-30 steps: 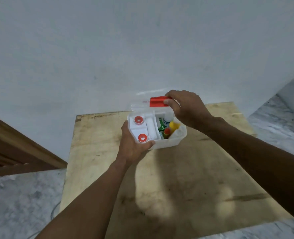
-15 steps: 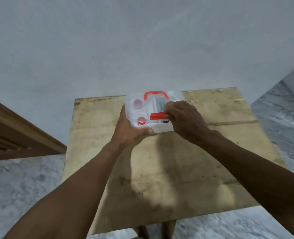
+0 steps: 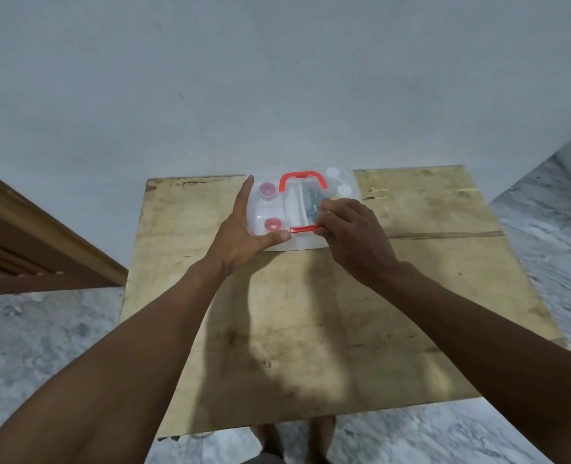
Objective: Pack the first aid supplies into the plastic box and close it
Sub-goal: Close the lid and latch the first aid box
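The clear plastic box (image 3: 344, 192) sits at the far middle of the wooden table (image 3: 411, 279), its lid down. A red handle (image 3: 302, 180) lies flat on the lid, and a red latch (image 3: 302, 230) runs along the near edge. Through the lid I see two red-capped bottles (image 3: 272, 225) on the left and a green packet (image 3: 312, 202) in the middle. My left hand (image 3: 240, 232) braces the box's left side, fingers spread, thumb on the near edge. My right hand (image 3: 351, 229) pinches the latch's right end.
A pale wall rises right behind the table. A wooden door frame (image 3: 43, 236) stands at the left. Marble floor (image 3: 43, 329) surrounds the table, and my feet (image 3: 294, 437) show under its near edge.
The lid, upright a second ago, has swung down over the box. My right hand came down with it onto the red latch. My view has tipped downward.
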Tool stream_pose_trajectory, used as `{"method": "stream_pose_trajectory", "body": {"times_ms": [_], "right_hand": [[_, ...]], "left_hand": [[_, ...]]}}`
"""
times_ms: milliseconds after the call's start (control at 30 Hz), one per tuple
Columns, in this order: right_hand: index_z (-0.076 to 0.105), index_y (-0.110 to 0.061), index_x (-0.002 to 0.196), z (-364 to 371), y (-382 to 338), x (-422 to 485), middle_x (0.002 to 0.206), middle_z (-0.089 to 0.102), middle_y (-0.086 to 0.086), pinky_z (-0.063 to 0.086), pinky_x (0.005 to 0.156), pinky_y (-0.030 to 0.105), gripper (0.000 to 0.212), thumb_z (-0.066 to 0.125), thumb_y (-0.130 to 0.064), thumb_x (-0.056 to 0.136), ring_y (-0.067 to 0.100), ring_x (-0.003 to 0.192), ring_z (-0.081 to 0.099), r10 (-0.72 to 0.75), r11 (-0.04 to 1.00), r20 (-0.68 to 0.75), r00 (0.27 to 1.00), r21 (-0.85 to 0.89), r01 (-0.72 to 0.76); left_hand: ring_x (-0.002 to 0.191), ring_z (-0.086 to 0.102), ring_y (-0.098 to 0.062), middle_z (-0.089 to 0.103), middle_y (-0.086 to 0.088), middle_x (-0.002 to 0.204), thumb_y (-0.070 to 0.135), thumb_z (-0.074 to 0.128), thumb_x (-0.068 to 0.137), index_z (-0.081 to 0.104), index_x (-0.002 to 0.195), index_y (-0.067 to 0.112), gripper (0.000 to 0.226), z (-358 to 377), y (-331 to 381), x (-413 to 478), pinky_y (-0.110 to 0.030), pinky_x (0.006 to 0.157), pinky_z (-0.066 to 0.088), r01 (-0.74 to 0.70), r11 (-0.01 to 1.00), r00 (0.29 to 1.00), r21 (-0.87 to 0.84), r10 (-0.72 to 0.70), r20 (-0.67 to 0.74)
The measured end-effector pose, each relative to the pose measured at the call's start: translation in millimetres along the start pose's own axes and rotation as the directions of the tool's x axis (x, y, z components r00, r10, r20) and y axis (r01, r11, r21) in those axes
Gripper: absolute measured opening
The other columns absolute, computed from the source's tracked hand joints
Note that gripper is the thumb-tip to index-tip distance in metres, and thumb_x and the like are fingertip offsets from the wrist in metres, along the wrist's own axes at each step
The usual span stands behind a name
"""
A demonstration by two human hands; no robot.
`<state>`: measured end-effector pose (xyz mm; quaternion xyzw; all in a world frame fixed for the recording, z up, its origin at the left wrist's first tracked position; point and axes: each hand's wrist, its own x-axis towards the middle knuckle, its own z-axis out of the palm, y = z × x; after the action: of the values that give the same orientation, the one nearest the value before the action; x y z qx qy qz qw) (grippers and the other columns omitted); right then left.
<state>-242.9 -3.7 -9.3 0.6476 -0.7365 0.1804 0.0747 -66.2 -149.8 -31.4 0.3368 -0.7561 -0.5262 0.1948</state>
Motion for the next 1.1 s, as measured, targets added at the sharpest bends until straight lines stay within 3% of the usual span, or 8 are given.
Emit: {"method": "stream_pose_trajectory", "body": {"times_ms": [167,300,400,500,700,800,900,1100], "right_hand": [[0.070,-0.012,0.099,-9.7,2.2,-9.1,0.118,0.067,0.007,0.050,0.095,0.044,0.029,0.065,-0.037,0.086,0.029,0.111,0.060,-0.009,0.995,0.014,1.000,0.099,0.008],[0.063,-0.003,0.120,-20.9,20.5,-11.3,0.125,0.062,0.015,0.049,0.100,0.041,0.041,0.070,-0.024,0.086,0.031,0.117,0.057,0.104,0.971,-0.041,0.994,0.219,-0.093],[0.045,-0.005,0.142,-17.9,41.1,-9.3,0.149,0.046,0.014,0.043,0.108,0.043,0.074,0.078,-0.029,0.082,0.031,0.135,0.046,0.233,0.944,0.144,0.962,0.203,-0.259],[0.030,-0.006,0.152,-13.1,48.9,-7.5,0.159,0.030,0.011,0.039,0.110,0.042,0.092,0.078,-0.038,0.081,0.028,0.144,0.036,0.239,0.944,0.234,0.943,0.173,-0.282],[0.031,0.001,0.149,-3.4,42.3,-15.3,0.156,0.033,0.017,0.047,0.101,0.046,0.094,0.083,-0.029,0.077,0.034,0.140,0.040,0.224,0.949,0.132,0.966,0.196,-0.247],[0.034,0.003,0.148,2.6,39.3,-16.0,0.154,0.036,0.018,0.045,0.103,0.045,0.092,0.084,-0.025,0.076,0.034,0.142,0.038,0.253,0.935,0.083,0.964,0.234,-0.265],[0.035,0.004,0.148,7.8,37.7,-16.8,0.152,0.040,0.021,0.042,0.108,0.047,0.094,0.083,-0.031,0.075,0.036,0.142,0.036,0.294,0.915,0.057,0.954,0.270,-0.298],[0.043,0.000,0.143,11.2,32.5,-14.6,0.147,0.047,0.019,0.046,0.103,0.041,0.093,0.081,-0.047,0.071,0.034,0.133,0.050,0.339,0.891,0.000,0.941,0.320,-0.322]], "left_hand": [[0.130,0.047,-0.011,0.039,0.020,0.149,0.054,0.077,0.074,0.012,0.153,0.045,0.102,-0.9,-1.4,-0.7,-0.026,0.101,0.042,0.009,1.000,0.999,0.028,-0.008,-0.034],[0.131,0.048,-0.014,0.039,0.015,0.152,0.048,0.079,0.077,0.011,0.154,0.045,0.102,-1.7,-1.4,-2.2,-0.025,0.100,0.042,0.023,1.000,0.999,0.017,-0.023,-0.029],[0.131,0.049,-0.016,0.039,0.013,0.153,0.046,0.078,0.079,0.011,0.154,0.044,0.101,-1.1,-1.1,-2.7,-0.025,0.098,0.043,0.021,0.999,0.999,0.028,-0.020,-0.028],[0.132,0.048,-0.017,0.038,0.013,0.154,0.049,0.076,0.079,0.011,0.154,0.043,0.100,1.1,0.4,-4.0,-0.029,0.102,0.045,0.001,0.999,0.999,0.045,0.001,-0.036],[0.135,0.047,-0.016,0.036,0.014,0.155,0.048,0.075,0.082,0.012,0.156,0.040,0.097,5.7,-2.4,-5.0,-0.034,0.107,0.045,-0.023,0.995,0.997,0.096,0.031,-0.073],[0.139,0.040,-0.012,0.035,0.016,0.154,0.047,0.075,0.080,0.025,0.155,0.032,0.091,11.3,-2.4,-8.0,-0.043,0.111,0.041,-0.067,0.992,0.987,0.106,0.082,-0.139],[0.139,0.038,-0.013,0.038,0.013,0.151,0.049,0.070,0.082,0.034,0.152,0.026,0.081,18.4,-3.5,-12.2,-0.049,0.110,0.040,-0.092,0.986,0.969,0.140,0.122,-0.217],[0.148,0.027,-0.016,0.030,0.005,0.160,0.056,0.067,0.078,0.030,0.153,0.028,0.088,23.8,4.0,-15.2,-0.049,0.113,0.038,-0.048,0.989,0.962,0.139,0.083,-0.259]]}}
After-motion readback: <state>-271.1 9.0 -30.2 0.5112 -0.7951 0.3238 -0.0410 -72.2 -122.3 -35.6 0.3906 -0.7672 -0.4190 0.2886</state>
